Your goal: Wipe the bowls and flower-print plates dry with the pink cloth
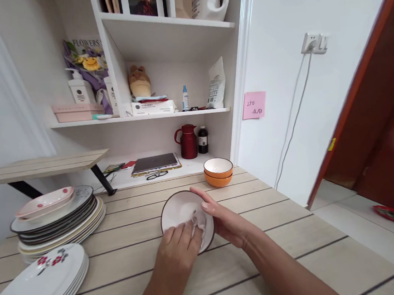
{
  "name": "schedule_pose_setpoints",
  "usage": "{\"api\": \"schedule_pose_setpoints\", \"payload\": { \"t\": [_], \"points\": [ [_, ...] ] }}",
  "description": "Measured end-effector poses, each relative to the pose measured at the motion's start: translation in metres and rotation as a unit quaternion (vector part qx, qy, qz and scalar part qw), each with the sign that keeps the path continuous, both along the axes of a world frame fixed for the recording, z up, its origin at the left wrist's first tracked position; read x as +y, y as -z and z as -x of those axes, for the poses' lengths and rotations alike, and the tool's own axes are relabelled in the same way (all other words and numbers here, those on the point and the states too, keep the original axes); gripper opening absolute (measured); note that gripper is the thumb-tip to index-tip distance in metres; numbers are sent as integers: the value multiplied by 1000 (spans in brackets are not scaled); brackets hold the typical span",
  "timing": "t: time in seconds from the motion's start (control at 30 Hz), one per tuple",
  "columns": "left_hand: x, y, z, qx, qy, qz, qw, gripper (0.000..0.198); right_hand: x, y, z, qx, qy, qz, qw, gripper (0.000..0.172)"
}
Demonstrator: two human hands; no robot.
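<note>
"Near the centre of the worktop [131, 266], what is being held?"

"A white bowl [176, 210] with a dark rim, its inside tipped towards the camera. Whether its base is borne by the boards cannot be made out."

"And how is it gripped?"

"By the right hand [230, 217], whose thumb and fingers are pinched over the rim at about two o'clock. By the left hand [177, 249], reached in from seven o'clock, a pale cloth [199, 222] is pressed against the inside, its fingers bent and bunched together."

"What could go wrong?"

"The bowl could be twisted loose, it is judged, if the cloth were pushed harder than the rim is pinched. Were the cloth damp, which cannot be seen, the thumb's hold could be weakened."

"Are other pieces at risk?"

"The two nested orange bowls [219, 180], at one o'clock and near the right hand, could be knocked by a wide swing. At nine o'clock, the tall plate stack [63, 224] is topped by a red-dotted dish [44, 202]; by a bump, that dish could be slid off. The flowered plates [57, 276], between eight and nine, could be caught by a left elbow."
</note>
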State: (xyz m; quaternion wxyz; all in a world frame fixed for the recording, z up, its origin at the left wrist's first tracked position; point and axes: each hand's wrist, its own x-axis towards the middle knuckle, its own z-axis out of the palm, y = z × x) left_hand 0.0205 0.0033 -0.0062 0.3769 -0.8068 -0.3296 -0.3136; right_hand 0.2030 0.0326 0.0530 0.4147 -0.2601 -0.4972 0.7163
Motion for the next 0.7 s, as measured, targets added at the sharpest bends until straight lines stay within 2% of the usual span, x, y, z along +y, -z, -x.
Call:
{"api": "schedule_pose_setpoints", "payload": {
  "t": [0.1,0.2,0.3,0.4,0.57,0.7],
  "points": [
    [2,3,0,-75,-59,26,995,28,-4,10,20,67,-9,-5,998,82],
    [3,7,0,-113,-82,42,989,27,-14,15,40,47,20,-40,998,92],
    [1,7,-3,-115,-72,36,990,28,-21,17,53,27,90,-74,993,79],
    [0,5,-7,-116,-60,37,991,25,-22,19,57,32,135,-64,988,63],
    [2,7,-9,-89,-48,31,994,24,-15,18,48,-21,119,6,993,55],
    [4,8,-7,-43,-17,32,998,28,-8,13,34,-61,123,20,990,55]
  ]
}}
